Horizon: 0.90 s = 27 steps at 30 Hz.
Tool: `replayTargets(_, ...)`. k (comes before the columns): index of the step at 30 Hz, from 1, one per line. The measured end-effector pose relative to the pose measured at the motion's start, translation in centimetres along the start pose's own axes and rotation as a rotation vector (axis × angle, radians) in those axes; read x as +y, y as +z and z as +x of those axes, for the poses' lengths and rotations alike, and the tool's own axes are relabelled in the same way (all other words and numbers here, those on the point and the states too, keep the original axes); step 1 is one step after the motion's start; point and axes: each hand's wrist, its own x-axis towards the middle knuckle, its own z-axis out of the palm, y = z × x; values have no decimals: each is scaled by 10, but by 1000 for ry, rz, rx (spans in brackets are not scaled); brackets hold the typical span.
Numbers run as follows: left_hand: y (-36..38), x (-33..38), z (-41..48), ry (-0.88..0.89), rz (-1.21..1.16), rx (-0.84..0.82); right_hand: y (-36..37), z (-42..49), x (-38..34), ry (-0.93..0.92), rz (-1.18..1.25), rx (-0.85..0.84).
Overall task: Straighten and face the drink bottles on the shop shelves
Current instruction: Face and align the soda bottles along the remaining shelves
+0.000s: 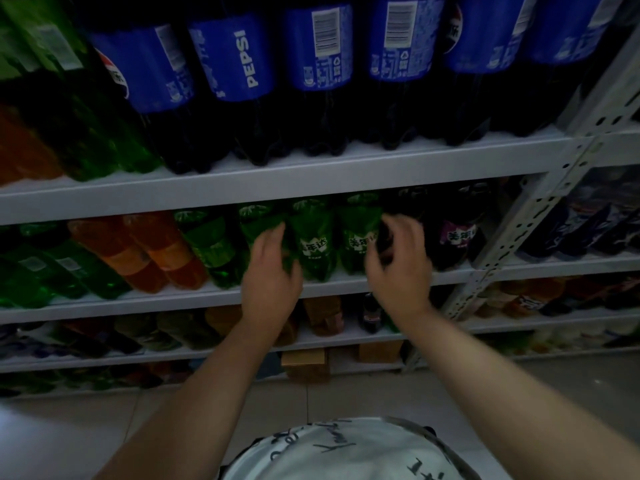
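flanking a green bottle (313, 242) are left hand (270, 278) and right hand (401, 268)

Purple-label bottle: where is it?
Head view, right side: the purple-label bottle stands on the middle shelf, between the right hand and the metal post.

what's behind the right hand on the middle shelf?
A dark bottle: the right hand curls round it, so only a strip between thumb and fingers plainly shows. Its label and base are covered. Whether more bottles stand behind it cannot be seen.
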Motion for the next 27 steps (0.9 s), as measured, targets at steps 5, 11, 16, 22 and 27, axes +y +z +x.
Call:
replayTargets(5, -16, -34, -17, -287, -235, 65, 43, -21, -37, 66, 222, -562)
replayTargets(11, -34, -43, 5, -523, -644, -170, 101, -9, -85, 357, 422, -792)
replayTargets(16, -40, -51, 17, -636, -906, -265, 121, -7, -97, 628, 595, -684)
replayTargets(22, -48, -75, 22, -625, -942, -339, 127, -23, -101, 673, 588, -618)
replayTargets(27, -44, -89, 15, -648, -926, -411, 136, 0, -114, 717, 676, -556)
